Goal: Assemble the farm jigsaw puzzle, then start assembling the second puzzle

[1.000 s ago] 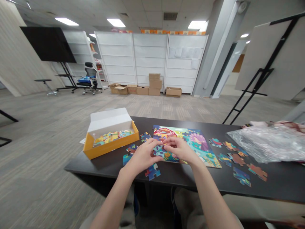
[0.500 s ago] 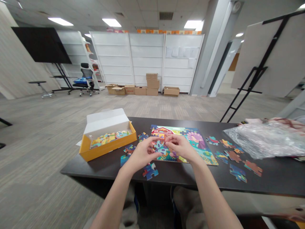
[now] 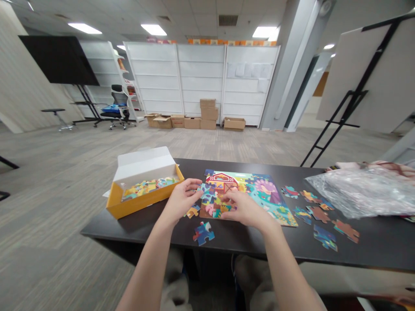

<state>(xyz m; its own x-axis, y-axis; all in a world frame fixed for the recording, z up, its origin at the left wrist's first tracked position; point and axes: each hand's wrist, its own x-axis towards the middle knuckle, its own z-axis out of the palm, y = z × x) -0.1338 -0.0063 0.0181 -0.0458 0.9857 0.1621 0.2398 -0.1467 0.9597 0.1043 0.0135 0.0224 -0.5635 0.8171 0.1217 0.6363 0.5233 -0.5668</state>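
A partly assembled jigsaw puzzle [image 3: 249, 183] with a red barn and a purple bird lies flat on the dark table [image 3: 240, 237]. My left hand [image 3: 183, 198] is at its left edge, thumb and fingers apart beside light-blue cow-patterned pieces; whether the fingertips touch them I cannot tell. Over the puzzle's lower middle, my right hand [image 3: 243, 207] curves with thumb and fingers spread, and nothing shows in it. Below my left hand lie a loose orange-toned puzzle piece [image 3: 193, 211] and a blue-and-red puzzle piece [image 3: 203, 233].
A yellow box [image 3: 147, 201] with its white lid raised holds more pieces at the left. Several loose puzzle pieces [image 3: 325, 237] lie right of the puzzle. Crumpled clear plastic wrap [image 3: 366, 190] covers the table's right end. An easel [image 3: 346, 103] stands beyond.
My hands were together at the barn; now they are apart. The left moved left and the right came slightly down, uncovering the barn door and the puzzle's lower left.
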